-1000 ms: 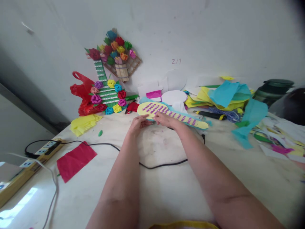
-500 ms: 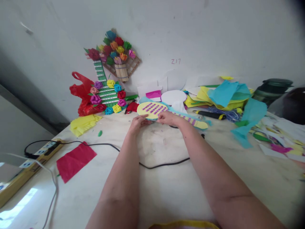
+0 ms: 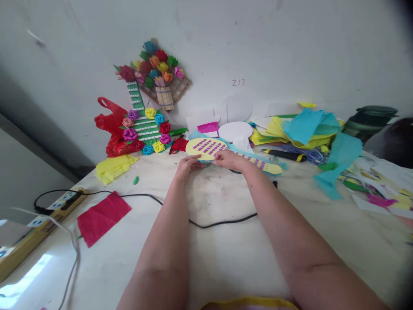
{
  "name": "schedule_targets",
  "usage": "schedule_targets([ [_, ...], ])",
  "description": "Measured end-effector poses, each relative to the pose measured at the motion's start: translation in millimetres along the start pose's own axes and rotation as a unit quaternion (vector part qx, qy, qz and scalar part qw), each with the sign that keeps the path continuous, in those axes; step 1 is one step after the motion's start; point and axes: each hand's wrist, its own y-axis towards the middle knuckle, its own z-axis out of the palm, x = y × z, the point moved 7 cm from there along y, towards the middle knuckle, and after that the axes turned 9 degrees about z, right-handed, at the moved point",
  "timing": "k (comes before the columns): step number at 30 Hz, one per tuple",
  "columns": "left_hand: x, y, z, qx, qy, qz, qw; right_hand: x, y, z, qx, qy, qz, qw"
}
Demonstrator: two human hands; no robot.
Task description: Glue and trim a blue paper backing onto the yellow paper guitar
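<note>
A yellow paper guitar (image 3: pixel 197 148) with rows of purple strips lies across the far part of the table, its neck pointing right. Light blue paper shows along its edges. My left hand (image 3: pixel 187 167) is closed on the near edge of the guitar's body, thumb on top and the other fingers partly beneath. At the body's near right edge, my right hand (image 3: pixel 227 159) pinches with thumb and forefinger; its wrist covers part of the neck.
A green paper guitar with flowers (image 3: pixel 146 129) leans on the wall beside a red plastic bag (image 3: pixel 114 133). Yellow paper (image 3: pixel 116 168), red paper (image 3: pixel 103 218) and a black cord (image 3: pixel 222 224) lie nearer. To the right are a black-and-yellow tool (image 3: pixel 284 155), blue paper (image 3: pixel 342 159) and a dark jar (image 3: pixel 366 122).
Both hands keep nearly the same hold on the guitar. Its near edge shows slightly less blue paper below the fingers; otherwise only a slight camera shift is visible.
</note>
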Motion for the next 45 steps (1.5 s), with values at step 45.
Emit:
schedule_targets([
  [45, -1, -4, 2.9, -0.025, 0.011, -0.016, 0.999, -8, 13, 10, -0.031, 0.006, -0.035, 0.999],
])
